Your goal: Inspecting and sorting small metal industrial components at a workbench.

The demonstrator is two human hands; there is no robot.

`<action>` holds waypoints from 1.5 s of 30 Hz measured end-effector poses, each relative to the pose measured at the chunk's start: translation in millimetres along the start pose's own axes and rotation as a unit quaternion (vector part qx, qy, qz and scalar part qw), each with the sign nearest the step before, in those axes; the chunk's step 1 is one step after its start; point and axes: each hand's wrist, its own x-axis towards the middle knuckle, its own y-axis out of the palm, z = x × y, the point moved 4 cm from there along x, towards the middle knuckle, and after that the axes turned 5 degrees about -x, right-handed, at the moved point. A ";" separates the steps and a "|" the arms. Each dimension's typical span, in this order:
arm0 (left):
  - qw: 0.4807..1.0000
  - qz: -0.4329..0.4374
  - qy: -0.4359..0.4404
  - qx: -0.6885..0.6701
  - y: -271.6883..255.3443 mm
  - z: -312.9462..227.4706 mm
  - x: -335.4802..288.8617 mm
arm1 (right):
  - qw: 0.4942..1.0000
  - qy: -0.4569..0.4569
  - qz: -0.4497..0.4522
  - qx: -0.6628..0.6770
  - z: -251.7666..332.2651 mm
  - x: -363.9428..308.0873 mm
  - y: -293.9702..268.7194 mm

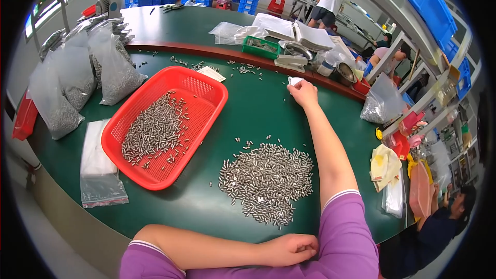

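Observation:
A heap of small metal pins (266, 181) lies on the green tabletop in front of me. Beyond it, my right hand (304, 93) reaches far forward and pinches a small white piece (295, 80) whose kind I cannot make out. My left hand (289, 250) rests at the near edge beside my right upper arm, its fingers curled in, with nothing visible in them. Left of the heap stands a red perforated plastic basket (217, 98), tilted in view, with many similar pins (155, 129) piled in its left part.
Bulging clear bags (118, 70) of small parts stand at the far left. Empty-looking plastic bags (98, 160) lie left of the basket. A green tray (261, 46) and a binder (312, 36) sit on the raised back ledge. At right are a yellow cloth (385, 166) and a person (439, 235).

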 end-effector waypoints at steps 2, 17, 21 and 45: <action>0.999 -0.003 -0.017 0.029 -2.7 -4.5 -1.3 | 1.000 -0.018 -0.016 -0.013 23.6 -2.5 8.5; 0.996 -0.071 0.044 -0.005 -6.1 2.1 -1.4 | 0.967 -0.209 -0.118 0.083 101.5 0.5 17.8; 0.994 -0.089 0.062 -0.016 -6.7 10.6 -0.6 | 0.931 -0.273 -0.213 0.114 136.3 1.1 12.6; 0.993 -0.007 -0.065 -0.099 -3.7 1.5 -4.1 | 0.895 -0.297 0.225 0.244 103.0 -135.6 -131.5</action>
